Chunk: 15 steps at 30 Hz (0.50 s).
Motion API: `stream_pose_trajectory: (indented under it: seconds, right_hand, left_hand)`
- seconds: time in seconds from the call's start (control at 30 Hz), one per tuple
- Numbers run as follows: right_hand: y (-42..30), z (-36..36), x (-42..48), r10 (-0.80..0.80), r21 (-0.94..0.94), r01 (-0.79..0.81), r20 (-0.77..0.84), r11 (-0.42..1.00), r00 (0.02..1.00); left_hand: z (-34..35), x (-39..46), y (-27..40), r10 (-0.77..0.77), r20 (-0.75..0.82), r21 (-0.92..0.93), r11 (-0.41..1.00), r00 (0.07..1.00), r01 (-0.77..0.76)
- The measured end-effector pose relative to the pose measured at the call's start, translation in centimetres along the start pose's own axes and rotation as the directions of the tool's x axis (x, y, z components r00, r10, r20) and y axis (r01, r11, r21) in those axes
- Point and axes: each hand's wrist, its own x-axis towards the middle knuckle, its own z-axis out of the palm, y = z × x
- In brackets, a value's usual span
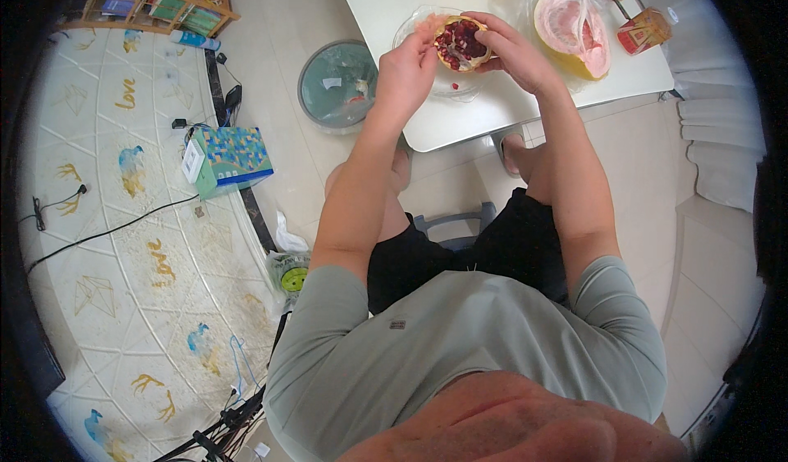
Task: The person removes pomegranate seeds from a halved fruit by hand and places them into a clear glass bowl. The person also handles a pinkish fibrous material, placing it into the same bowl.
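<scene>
A cut pomegranate piece (458, 43) with red seeds facing up is held over a clear glass bowl (449, 87). My right hand (514, 49) grips its right side, the thumb on the seeds and the fingers around the rind. My left hand (411, 68) is at its left edge, thumb and fingers drawn together; whether they pinch the rind is hard to tell. Pale pink pulp (430, 26) lies in the bowl behind the left fingers, and a loose red seed (455, 85) lies in its near part.
On the white table (431, 130), an opened pomelo (569, 31) with a plastic bag stands right of the bowl, and an orange-labelled bottle (643, 31) is farther right. A lined round bin (338, 86) stands on the floor left of the table. A patterned box (234, 157) sits at the mat's edge.
</scene>
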Motion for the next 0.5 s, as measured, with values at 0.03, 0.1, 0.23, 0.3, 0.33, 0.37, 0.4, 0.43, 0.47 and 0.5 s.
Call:
stream_pose_trajectory:
  seconds: [0.03,0.1,0.23,0.3,0.33,0.37,0.4,0.43,0.47,0.5]
  right_hand:
    - [0.0,0.0,0.0,0.001,0.008,-0.001,-0.001,1.000,1.000]
    - [0.0,0.0,0.0,-0.003,-0.004,0.003,-0.016,1.000,1.000]
    - [0.0,-0.7,-0.1,-0.016,0.006,0.016,-0.060,1.000,0.998]
    - [-0.1,-1.1,-0.2,-0.014,0.077,0.022,-0.100,0.997,0.995]
    - [-0.2,-1.4,-0.3,-0.012,0.112,0.025,-0.119,0.993,0.993]
    - [-0.2,-1.6,-0.1,-0.023,0.136,0.040,-0.127,0.990,0.992]
    - [0.0,-1.9,-0.1,-0.028,0.160,0.050,-0.140,0.986,0.990]
    - [0.3,-2.1,0.0,-0.032,0.184,0.060,-0.153,0.981,0.988]
    - [0.5,-2.2,0.0,-0.035,0.189,0.071,-0.188,0.979,0.982]
    - [0.5,-2.3,0.1,-0.035,0.200,0.073,-0.188,0.977,0.981]
  left_hand:
    - [-0.2,0.0,0.4,0.014,0.013,0.057,0.998,1.000,-0.015]
    - [-0.3,0.0,0.4,-0.006,0.048,0.090,0.996,0.999,0.002]
    - [-0.5,0.0,0.3,-0.127,0.050,-0.131,0.983,0.991,0.133]
    - [-0.4,0.5,-0.5,-0.169,0.101,-0.497,0.845,0.980,0.197]
    - [-0.5,0.7,-0.8,-0.181,0.133,-0.653,0.723,0.974,0.224]
    - [-0.6,0.8,-1.1,-0.193,0.156,-0.664,0.706,0.969,0.248]
    - [-0.8,0.8,-1.0,-0.206,0.187,-0.674,0.684,0.960,0.278]
    - [-1.0,0.8,-0.9,-0.219,0.217,-0.683,0.662,0.951,0.309]
    - [-1.1,0.8,-1.0,-0.212,0.227,-0.639,0.704,0.950,0.310]
    - [-1.3,0.9,-1.2,-0.211,0.235,-0.591,0.744,0.949,0.312]
